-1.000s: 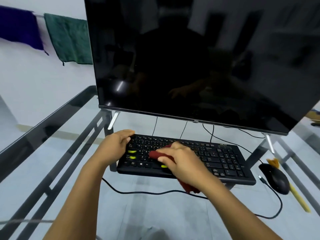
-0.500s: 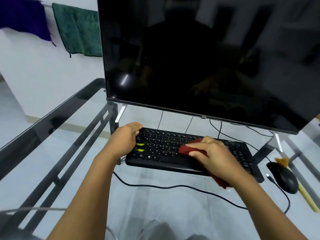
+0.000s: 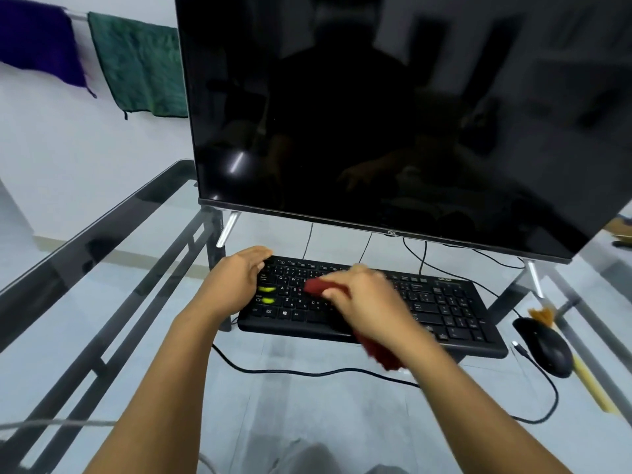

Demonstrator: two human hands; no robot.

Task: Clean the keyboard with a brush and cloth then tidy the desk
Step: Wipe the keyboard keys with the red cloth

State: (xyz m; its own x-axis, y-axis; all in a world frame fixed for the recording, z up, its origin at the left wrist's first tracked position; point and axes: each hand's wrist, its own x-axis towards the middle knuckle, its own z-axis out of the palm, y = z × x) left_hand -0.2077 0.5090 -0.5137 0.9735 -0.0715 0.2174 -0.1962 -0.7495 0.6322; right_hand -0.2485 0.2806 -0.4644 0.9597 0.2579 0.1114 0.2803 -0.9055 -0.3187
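A black keyboard [image 3: 444, 302] lies on the glass desk [image 3: 102, 268] below the monitor. My left hand [image 3: 236, 282] grips the keyboard's left end, thumb on its top corner. My right hand [image 3: 369, 302] is closed on a dark red cloth [image 3: 316, 287] and presses it on the keys left of the middle; the cloth's tail [image 3: 383, 354] hangs below my wrist. The brush [image 3: 588, 378], with a yellow handle and orange bristles, lies on the desk at the right, behind the mouse.
A large dark monitor [image 3: 376, 114] stands just behind the keyboard. A black mouse [image 3: 543, 347] sits to the right, its cable [image 3: 307, 372] looping across the desk front. A green cloth [image 3: 136, 63] and a purple cloth [image 3: 37, 39] hang on the wall at upper left.
My right hand with the red cloth swept right over the keys half a second ago and has now come back left. My left hand has stayed on the keyboard's left end.
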